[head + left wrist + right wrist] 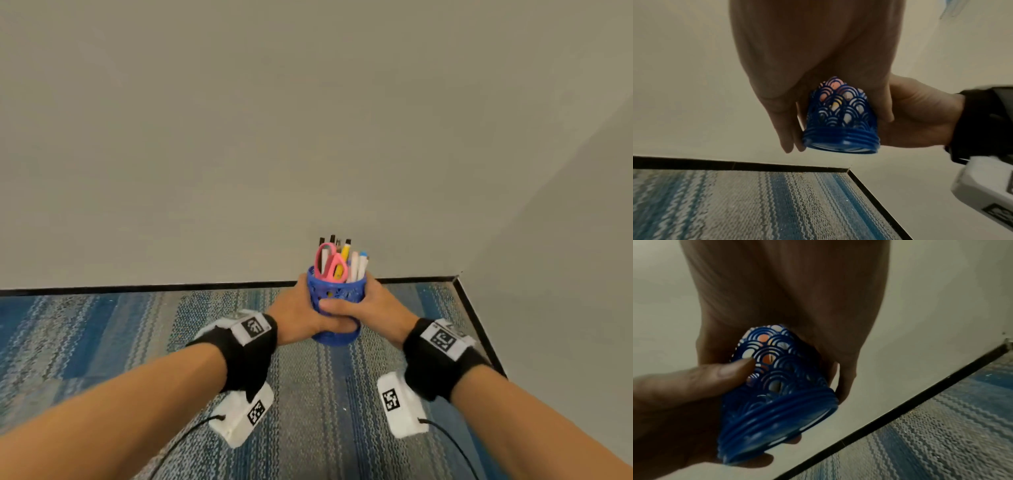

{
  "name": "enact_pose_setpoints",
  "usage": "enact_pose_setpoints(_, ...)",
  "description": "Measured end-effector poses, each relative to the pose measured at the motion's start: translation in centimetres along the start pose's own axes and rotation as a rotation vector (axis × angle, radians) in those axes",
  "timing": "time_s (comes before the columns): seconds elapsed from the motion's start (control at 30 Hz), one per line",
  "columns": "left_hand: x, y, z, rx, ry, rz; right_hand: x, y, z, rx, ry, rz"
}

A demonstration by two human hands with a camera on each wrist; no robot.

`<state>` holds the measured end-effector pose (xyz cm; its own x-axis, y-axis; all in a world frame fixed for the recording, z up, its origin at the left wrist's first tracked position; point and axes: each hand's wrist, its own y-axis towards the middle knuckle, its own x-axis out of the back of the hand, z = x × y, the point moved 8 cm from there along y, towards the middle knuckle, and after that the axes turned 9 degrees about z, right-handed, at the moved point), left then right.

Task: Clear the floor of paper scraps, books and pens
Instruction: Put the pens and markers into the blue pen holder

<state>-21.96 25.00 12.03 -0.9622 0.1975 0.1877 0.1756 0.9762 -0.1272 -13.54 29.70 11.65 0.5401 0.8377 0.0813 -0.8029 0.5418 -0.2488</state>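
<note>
A blue lattice pen holder (337,290) is held upright between both hands, above the carpet and close to the wall. It holds several pens (357,265) and pink-handled scissors (330,262). My left hand (297,308) wraps its left side and my right hand (374,308) its right side, thumbs crossing the front. From the left wrist, the pen holder (840,123) shows its base off the floor, with my left hand (818,65) above it and my right hand (916,113) beside it. The right wrist view has the pen holder (781,394) under my right hand (797,296), my left hand's thumb (694,381) pressing the lattice.
Blue and grey striped carpet (102,342) runs to a black baseboard (154,287) under a plain beige wall (308,120). A second wall meets it at a corner (457,279) on the right. No scraps, books or loose pens show on the carpet in view.
</note>
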Motion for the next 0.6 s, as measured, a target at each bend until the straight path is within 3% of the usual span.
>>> enact_pose_setpoints(0.1, 0.9, -3.6, -3.9, 0.177, -0.004, 0.029, -1.4, -2.1, 3.9, -0.098, -0.029, 0.039)
enact_pose_setpoints(0.3, 2.2, -13.1, -14.4, 0.557, 0.283, 0.047, -4.2, -10.5, 14.6, -0.32, -0.298, 0.051)
enact_pose_setpoints(0.47, 1.1, -19.2, -29.6, 0.553, 0.327, 0.044, -6.6, -19.2, 27.9, -0.354, -0.375, 0.032)
enact_pose_setpoints(0.6, -0.4, -23.4, -39.0, 0.48, 0.267, 0.032, -7.0, -26.6, 36.0, -0.365, -0.255, -0.044)
